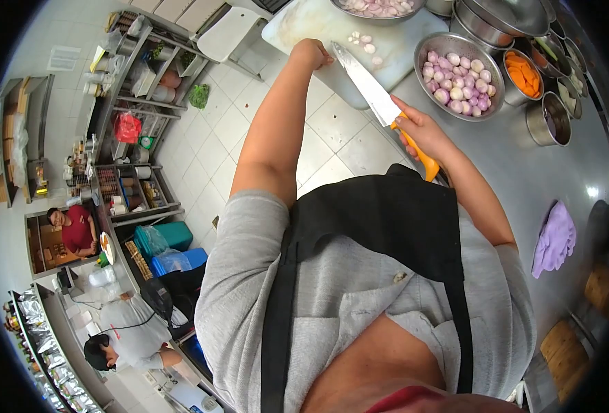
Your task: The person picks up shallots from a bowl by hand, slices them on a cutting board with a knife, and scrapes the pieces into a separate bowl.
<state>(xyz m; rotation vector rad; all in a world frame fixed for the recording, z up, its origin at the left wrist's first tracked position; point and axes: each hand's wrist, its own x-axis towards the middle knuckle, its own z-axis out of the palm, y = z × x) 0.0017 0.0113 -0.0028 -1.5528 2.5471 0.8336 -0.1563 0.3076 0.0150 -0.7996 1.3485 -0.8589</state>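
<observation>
My right hand [425, 134] grips the orange handle of a kitchen knife [375, 89]. Its broad blade points up and left over the near edge of the white cutting board [291, 27]. At that same edge, left of the knife tip, my left hand [310, 54] has its fingers curled together; whatever they hold is hidden. Several small peeled shallots [368, 48] lie on the board just beyond the blade. Right of the board, a steel bowl [421, 51] is full of peeled purple-white shallots [456, 89]. Sliced shallots [377, 7] fill another bowl at the top edge.
Orange carrot pieces [522, 72] fill a steel container by the shallots, near a steel pot [547, 122] and stacked bowls [480, 24]. A purple cloth or glove [554, 239] lies on the steel counter [504, 165]. Shelves [132, 96] and two people [77, 230] are leftward.
</observation>
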